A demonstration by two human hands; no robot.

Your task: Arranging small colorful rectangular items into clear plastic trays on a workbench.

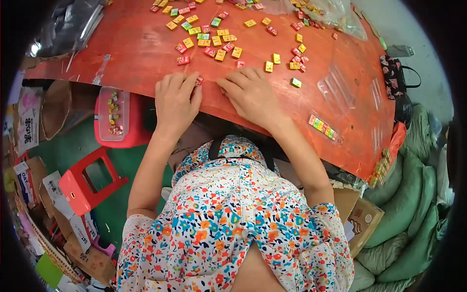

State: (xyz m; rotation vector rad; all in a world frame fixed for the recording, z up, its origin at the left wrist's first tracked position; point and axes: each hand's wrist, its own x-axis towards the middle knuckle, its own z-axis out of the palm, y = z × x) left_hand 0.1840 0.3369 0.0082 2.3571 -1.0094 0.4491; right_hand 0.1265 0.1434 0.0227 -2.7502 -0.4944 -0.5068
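At the table's near edge, my left hand pinches a small red box between thumb and fingers. To its right, my right hand has its fingers curled down together over the tabletop. What those fingers hold, if anything, is hidden beneath them. Just beyond the right hand lies another red box. Loose little boxes in yellow, red and green, such as a yellow box, are scattered ahead of both hands. Right of my right forearm, a clear plastic sleeve holds a row of these boxes.
The red table bears empty clear sleeves on the right and a plastic bag at the far right. A clear tub with several boxes stands on a red stool at left. Another red stool is on the floor.
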